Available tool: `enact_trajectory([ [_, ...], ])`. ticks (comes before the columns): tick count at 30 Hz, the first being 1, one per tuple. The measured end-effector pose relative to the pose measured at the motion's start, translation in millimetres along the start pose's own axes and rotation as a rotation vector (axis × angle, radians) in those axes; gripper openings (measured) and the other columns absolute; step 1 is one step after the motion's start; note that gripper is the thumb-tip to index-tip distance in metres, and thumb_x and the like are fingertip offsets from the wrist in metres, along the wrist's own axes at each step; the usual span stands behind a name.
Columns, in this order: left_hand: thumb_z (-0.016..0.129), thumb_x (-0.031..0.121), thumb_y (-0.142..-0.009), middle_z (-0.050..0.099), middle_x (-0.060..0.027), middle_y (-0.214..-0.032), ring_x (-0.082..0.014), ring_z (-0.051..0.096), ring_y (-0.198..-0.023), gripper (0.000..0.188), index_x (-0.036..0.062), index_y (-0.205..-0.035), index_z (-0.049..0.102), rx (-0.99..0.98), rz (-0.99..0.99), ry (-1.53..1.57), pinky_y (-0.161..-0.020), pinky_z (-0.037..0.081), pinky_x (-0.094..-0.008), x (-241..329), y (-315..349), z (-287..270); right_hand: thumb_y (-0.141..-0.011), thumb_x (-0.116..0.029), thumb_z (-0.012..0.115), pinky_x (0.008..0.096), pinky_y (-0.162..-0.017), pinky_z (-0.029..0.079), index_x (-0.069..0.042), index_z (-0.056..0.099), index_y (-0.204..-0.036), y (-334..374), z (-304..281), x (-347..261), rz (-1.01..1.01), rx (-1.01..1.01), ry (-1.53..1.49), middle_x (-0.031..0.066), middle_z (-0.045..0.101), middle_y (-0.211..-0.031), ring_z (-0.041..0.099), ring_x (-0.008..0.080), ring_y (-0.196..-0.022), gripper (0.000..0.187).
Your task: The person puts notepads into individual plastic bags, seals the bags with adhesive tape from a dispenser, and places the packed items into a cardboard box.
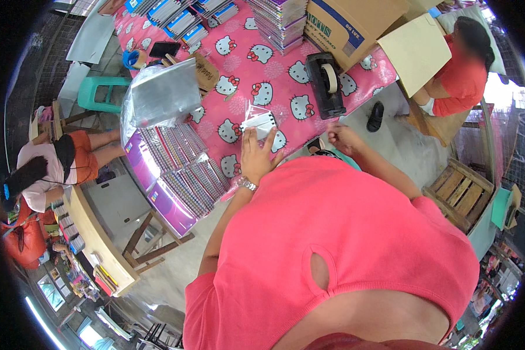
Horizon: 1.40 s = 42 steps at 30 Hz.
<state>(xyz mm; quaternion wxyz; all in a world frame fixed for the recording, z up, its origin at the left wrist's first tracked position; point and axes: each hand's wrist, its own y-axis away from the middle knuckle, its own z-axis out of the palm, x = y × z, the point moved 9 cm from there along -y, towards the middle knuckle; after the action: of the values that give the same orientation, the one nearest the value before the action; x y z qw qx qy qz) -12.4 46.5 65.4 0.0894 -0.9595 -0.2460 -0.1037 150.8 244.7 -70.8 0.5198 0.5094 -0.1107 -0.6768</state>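
Flat and spread, the left hand [258,156] presses palm-down on the near edge of a small clear plastic packet [260,123] with white contents, its fingers fanned over the packet's lower part, so this grip pins the packet rather than pinching it. That packet lies on the counter [356,74], which is covered in a pink cloth printed with white cat faces, close to the edge nearest the person. A silver watch [246,184] sits on the left wrist. Off to the right and apart from the packet, the right hand [342,137] hovers just past the counter's edge with its fingertips drawn together, as if pinching something small; what it holds, if anything, is too small to tell. Beyond the right hand, a black tape dispenser [325,83] with a roll of pale tape stands on the cloth. To the left of the packet lie rows of bundled notebooks with purple covers [175,175], and above them a stack of clear plastic bags [160,96]. A brown cardboard box [350,23] sits at the far side of the counter beside more stacked notebooks [281,22]. A person in a red shirt [461,64] sits at the upper right, and another person in a pale top [49,166] sits at the left.
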Motion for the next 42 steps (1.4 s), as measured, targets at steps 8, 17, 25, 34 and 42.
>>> enact_trajectory([
  [8,0.067,0.038,-0.074,0.031,-0.0323,-0.13,-0.0485,0.032,-0.123,0.068,0.0275,-0.136,0.043,0.019,-0.06,0.16,-0.1,0.035,-0.0535,-2.2,-1.5,-0.2,-0.085,-0.023,0.062,0.031,-0.052,0.043,-0.004,0.06,-0.081,8.3,242.5,-21.0,-0.39,-0.687,1.185,0.0068,0.061,-0.07,0.056,0.0189,-0.056,0.019],
  [17,0.069,0.033,-0.07,0.032,-0.0284,-0.129,-0.0482,0.035,-0.121,0.073,0.0259,-0.137,0.042,0.031,-0.07,0.122,-0.099,0.037,-0.0525,-1.3,-1.2,-5.3,-0.069,-0.04,0.073,0.0437,-0.065,0.049,-0.004,0.064,-0.083,1.1,242.0,-34.6,-0.795,-0.382,1.829,0.0158,0.064,-0.076,0.063,0.0337,-0.072,0.039],
  [25,0.071,0.011,-0.067,0.057,-0.0105,-0.119,-0.0327,0.042,-0.121,0.056,0.0117,-0.121,0.053,0.254,-0.21,0.533,-0.105,0.029,-0.046,-36.7,5.4,-35.6,-0.075,-0.035,0.069,0.0414,-0.066,0.05,-0.01,0.063,-0.086,67.5,230.6,-18.3,-1.02,-0.768,1.581,0.0081,0.057,-0.088,0.06,0.0311,-0.084,0.027],
  [34,0.071,0.013,-0.076,0.065,-0.0062,-0.097,-0.0247,0.053,-0.104,0.022,0.0065,-0.096,0.068,0.374,-0.221,0.771,-0.091,0.04,-0.0358,-53.0,-12.8,-46.4,-0.08,-0.03,0.068,0.036,-0.072,0.048,-0.006,0.058,-0.107,4.3,239.7,-50.2,-0.786,-0.457,1.156,0.0094,0.059,-0.085,0.06,0.0261,-0.079,0.038],
  [42,0.066,0.004,-0.08,0.065,-0.0096,-0.097,-0.0177,0.06,-0.094,0.031,-0.003,-0.11,0.061,-0.093,-0.608,1.101,-0.084,0.047,-0.0317,-95.3,-37.2,23.7,-0.078,-0.022,0.071,0.0316,-0.081,0.048,-0.004,0.056,-0.114,30.9,278.5,-56.6,-0.812,-0.607,1.166,0.0094,0.064,-0.106,0.063,0.0202,-0.094,0.043],
])
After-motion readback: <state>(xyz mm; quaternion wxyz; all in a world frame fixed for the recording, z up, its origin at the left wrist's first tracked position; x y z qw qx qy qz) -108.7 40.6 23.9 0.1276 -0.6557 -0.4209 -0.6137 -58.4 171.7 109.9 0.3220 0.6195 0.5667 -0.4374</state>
